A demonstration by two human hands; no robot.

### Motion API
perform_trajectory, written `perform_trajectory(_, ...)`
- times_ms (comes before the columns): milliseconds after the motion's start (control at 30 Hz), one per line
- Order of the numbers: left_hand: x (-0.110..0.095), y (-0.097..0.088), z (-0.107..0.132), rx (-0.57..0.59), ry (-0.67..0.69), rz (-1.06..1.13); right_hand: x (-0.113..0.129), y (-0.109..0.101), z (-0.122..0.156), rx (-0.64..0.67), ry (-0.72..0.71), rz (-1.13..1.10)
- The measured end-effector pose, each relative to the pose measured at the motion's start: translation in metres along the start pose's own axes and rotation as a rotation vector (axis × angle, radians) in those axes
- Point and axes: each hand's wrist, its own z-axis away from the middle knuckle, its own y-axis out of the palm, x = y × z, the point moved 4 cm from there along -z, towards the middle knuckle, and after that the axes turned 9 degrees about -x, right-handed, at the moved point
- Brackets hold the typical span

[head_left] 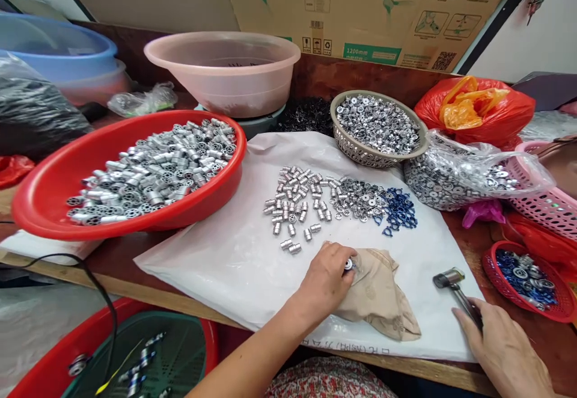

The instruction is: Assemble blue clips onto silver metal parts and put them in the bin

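Metal part (348, 264) is pinched firmly by the left hand (322, 281) against beige cloth (376, 296) on white sheeting (202, 278); a small hammer (451, 279) is gripped by the right hand (505, 350).

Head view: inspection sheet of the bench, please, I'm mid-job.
Surface: white plastic sheet spread over a wooden bench.
Job's things: left hand pinches a small silver part at a beige cloth; right hand grips a small hammer.
Clutter: silver cylinders and blue parts on the sheet; red basin of cylinders; woven basket of rings; bulging plastic bag.
Cables: black cable draped over the bench's front edge.
Surroundings: cardboard carton, pink basin, blue basin.
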Motion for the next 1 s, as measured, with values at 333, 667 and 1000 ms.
perform_trajectory(333,0.001,0.004,0.01,-0.05,-0.052,-0.077,0.115,-0.066,-0.008,0.117,-0.207,-0.676)
perform_trajectory(667,0.009,0.007,0.015,-0.147,-0.083,0.05,0.154,-0.063,-0.007,0.033,-0.408,-0.75)
perform_trajectory(1000,0.01,0.006,0.015,-0.088,-0.087,0.003,0.068,-0.027,0.002,-0.037,-0.148,-0.262)
